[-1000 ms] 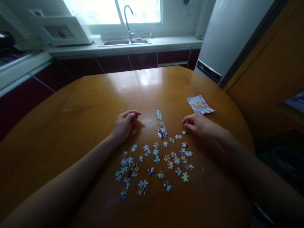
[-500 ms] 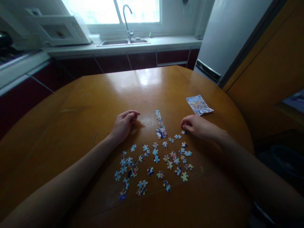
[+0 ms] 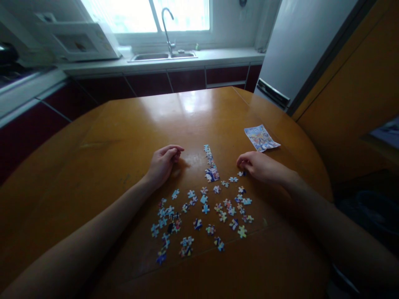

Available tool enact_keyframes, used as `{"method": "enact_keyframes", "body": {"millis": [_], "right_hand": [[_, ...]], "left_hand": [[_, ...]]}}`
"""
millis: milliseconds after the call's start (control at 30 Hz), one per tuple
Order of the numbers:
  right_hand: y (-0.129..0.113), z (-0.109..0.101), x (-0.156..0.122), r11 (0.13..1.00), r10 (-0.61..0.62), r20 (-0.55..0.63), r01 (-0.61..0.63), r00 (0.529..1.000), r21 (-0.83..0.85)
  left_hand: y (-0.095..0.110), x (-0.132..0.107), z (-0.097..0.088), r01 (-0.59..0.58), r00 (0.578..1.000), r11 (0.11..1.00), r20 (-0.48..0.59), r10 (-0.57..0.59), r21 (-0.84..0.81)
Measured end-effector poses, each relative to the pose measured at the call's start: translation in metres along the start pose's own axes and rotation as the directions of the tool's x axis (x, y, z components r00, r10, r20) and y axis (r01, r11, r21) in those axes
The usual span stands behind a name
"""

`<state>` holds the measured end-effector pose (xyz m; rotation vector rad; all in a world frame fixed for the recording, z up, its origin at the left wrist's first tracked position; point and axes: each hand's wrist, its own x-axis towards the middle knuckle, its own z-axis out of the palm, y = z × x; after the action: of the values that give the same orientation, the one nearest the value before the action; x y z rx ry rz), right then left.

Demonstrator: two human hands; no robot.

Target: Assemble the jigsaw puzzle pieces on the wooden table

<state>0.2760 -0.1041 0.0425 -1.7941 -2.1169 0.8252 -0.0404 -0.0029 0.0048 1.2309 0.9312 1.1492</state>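
My left hand (image 3: 163,165) rests on the table left of the joined puzzle strip, its fingers curled together with the thumb against them; I see nothing held. The strip (image 3: 210,162) runs away from me, narrow at the far end and wider at the near end. To its right is my right hand (image 3: 254,164), fingers bent downward and closed; whatever they hold, if anything, is hidden. One puzzle piece (image 3: 241,173) lies just below those fingers. Several loose pieces (image 3: 205,208) are spread nearer to me, with a denser cluster (image 3: 168,216) on the left.
A creased picture sheet (image 3: 262,138) lies beyond my right hand on the wooden table (image 3: 149,120). Past the table's far edge stand a counter with a sink (image 3: 151,57), a tap (image 3: 168,33) and a white microwave (image 3: 82,41). A fridge (image 3: 299,50) is at the right.
Both hands and the puzzle pieces stay practically where they were. The view has shifted very slightly.
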Motion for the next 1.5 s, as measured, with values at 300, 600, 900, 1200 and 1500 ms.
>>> {"method": "enact_keyframes", "body": {"millis": [300, 600, 900, 1200, 1500], "right_hand": [[-0.017, -0.002, -0.005, 0.998, -0.061, -0.114, 0.062, 0.992, 0.004], [-0.085, 0.033, -0.064, 0.778, -0.573, 0.285, 0.619, 0.769, -0.108], [-0.090, 0.080, -0.076, 0.752, -0.495, 0.373, 0.602, 0.785, -0.268], [-0.092, 0.069, -0.081, 0.792, -0.484, 0.352, 0.572, 0.801, -0.214], [-0.083, 0.033, -0.049, 0.930, -0.367, 0.005, 0.366, 0.930, 0.030]], "left_hand": [[0.000, 0.000, 0.000, -0.008, 1.000, 1.000, 0.005, 0.007, 0.024], [0.001, -0.002, 0.003, -0.013, 1.000, 1.000, 0.000, 0.013, -0.006], [-0.001, -0.001, 0.002, -0.006, 1.000, 1.000, -0.007, 0.006, 0.016], [0.000, -0.001, 0.004, -0.018, 1.000, 0.999, 0.005, 0.018, 0.039], [0.003, -0.008, 0.002, -0.210, 0.972, 0.861, 0.193, 0.133, 0.463]]}}
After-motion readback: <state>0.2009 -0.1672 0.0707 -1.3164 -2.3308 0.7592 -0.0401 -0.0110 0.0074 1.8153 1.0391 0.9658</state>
